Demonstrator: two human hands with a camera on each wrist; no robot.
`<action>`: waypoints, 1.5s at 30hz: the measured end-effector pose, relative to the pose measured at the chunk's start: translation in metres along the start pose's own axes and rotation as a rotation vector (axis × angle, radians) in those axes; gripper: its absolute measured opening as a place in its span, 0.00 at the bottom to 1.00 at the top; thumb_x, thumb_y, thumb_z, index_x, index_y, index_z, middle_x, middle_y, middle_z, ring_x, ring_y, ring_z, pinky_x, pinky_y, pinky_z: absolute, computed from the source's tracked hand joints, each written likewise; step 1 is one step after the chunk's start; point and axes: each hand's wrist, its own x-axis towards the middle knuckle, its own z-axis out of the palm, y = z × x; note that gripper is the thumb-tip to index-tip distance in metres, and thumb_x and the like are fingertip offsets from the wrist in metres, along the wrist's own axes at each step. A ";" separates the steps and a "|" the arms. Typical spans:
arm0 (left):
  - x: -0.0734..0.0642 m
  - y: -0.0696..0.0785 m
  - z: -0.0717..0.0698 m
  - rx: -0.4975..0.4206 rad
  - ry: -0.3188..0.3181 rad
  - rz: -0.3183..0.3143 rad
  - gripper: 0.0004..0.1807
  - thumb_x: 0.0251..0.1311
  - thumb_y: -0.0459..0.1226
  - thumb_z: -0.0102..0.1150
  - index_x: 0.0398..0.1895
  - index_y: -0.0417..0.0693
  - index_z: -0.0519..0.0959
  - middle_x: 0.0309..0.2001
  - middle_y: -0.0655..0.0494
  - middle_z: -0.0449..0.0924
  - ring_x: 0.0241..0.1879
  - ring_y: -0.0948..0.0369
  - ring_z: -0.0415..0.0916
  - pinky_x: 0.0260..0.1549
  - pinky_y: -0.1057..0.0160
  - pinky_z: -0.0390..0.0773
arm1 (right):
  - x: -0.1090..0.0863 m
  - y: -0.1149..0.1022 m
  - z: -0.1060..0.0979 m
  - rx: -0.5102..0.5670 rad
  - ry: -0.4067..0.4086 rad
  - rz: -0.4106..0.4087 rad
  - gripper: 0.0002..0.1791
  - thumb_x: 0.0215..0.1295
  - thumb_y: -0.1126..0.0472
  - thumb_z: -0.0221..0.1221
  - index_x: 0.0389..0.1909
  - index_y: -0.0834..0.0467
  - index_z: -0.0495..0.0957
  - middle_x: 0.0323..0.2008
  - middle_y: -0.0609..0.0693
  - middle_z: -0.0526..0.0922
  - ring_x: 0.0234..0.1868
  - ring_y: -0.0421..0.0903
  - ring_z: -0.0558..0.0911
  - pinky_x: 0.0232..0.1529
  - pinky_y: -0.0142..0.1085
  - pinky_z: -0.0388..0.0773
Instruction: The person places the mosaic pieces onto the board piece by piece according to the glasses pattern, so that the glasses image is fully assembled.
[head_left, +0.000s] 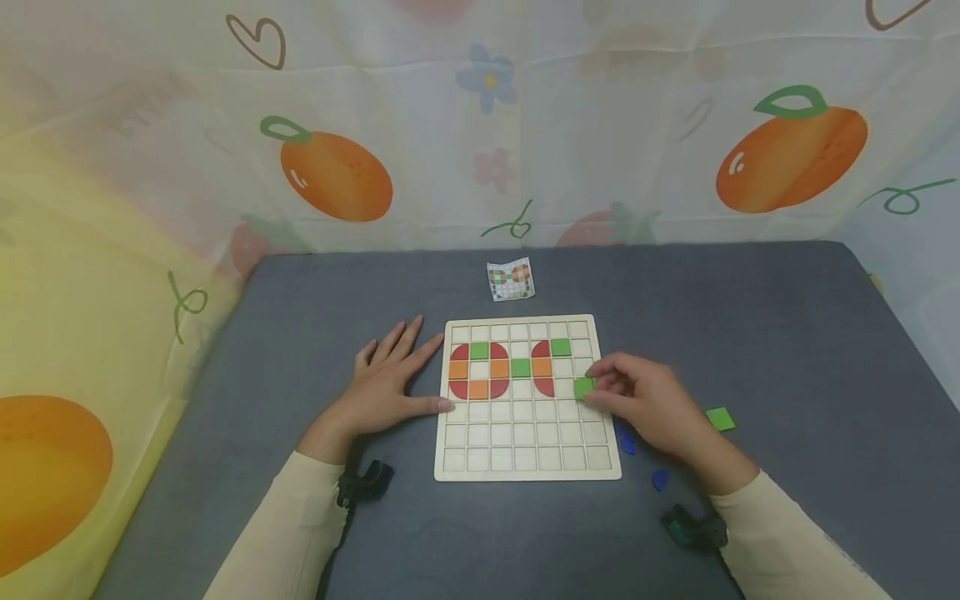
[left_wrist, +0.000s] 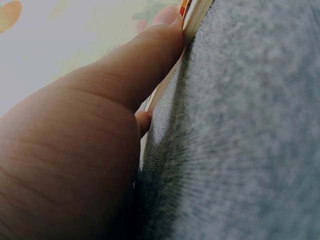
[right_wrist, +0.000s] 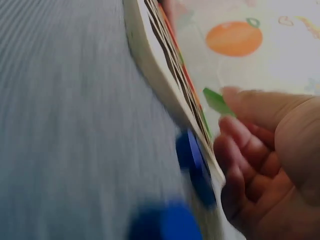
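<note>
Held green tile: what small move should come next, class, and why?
Probably lower the held green tile into a nearby empty square on the board: the right hand pinches it over the right side, where squares stand unfilled, and the left hand touches the opposite edge.

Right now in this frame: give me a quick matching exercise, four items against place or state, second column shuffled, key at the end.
Column one
1. left hand
2. right hand
3. printed card
4. blue pieces

Column two
A. lying right of the board
B. pinching a green square
C. fingers spread, at the board's left edge
D. lying beyond the board's far edge

Pairs: 1-C, 2-B, 3-D, 4-A
</note>
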 end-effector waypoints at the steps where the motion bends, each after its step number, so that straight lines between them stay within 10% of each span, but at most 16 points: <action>1: 0.000 0.000 0.000 0.001 -0.002 -0.002 0.62 0.58 0.72 0.70 0.90 0.61 0.54 0.90 0.50 0.35 0.87 0.46 0.29 0.75 0.30 0.32 | 0.002 -0.002 0.003 -0.012 0.000 -0.003 0.14 0.68 0.60 0.76 0.51 0.58 0.86 0.33 0.43 0.83 0.32 0.43 0.80 0.36 0.36 0.77; 16: 0.000 0.001 0.000 0.008 -0.013 -0.008 0.62 0.58 0.71 0.71 0.90 0.61 0.54 0.90 0.52 0.33 0.87 0.47 0.28 0.75 0.30 0.32 | 0.013 -0.008 0.025 -0.133 0.011 -0.008 0.15 0.68 0.60 0.75 0.53 0.58 0.87 0.37 0.43 0.81 0.28 0.43 0.72 0.30 0.39 0.71; 45: 0.001 -0.002 0.002 0.011 -0.009 -0.013 0.62 0.57 0.74 0.69 0.90 0.64 0.54 0.90 0.53 0.33 0.87 0.47 0.28 0.75 0.30 0.32 | -0.007 0.014 -0.002 0.247 0.006 -0.068 0.18 0.81 0.62 0.63 0.65 0.63 0.80 0.50 0.53 0.86 0.47 0.50 0.85 0.47 0.32 0.81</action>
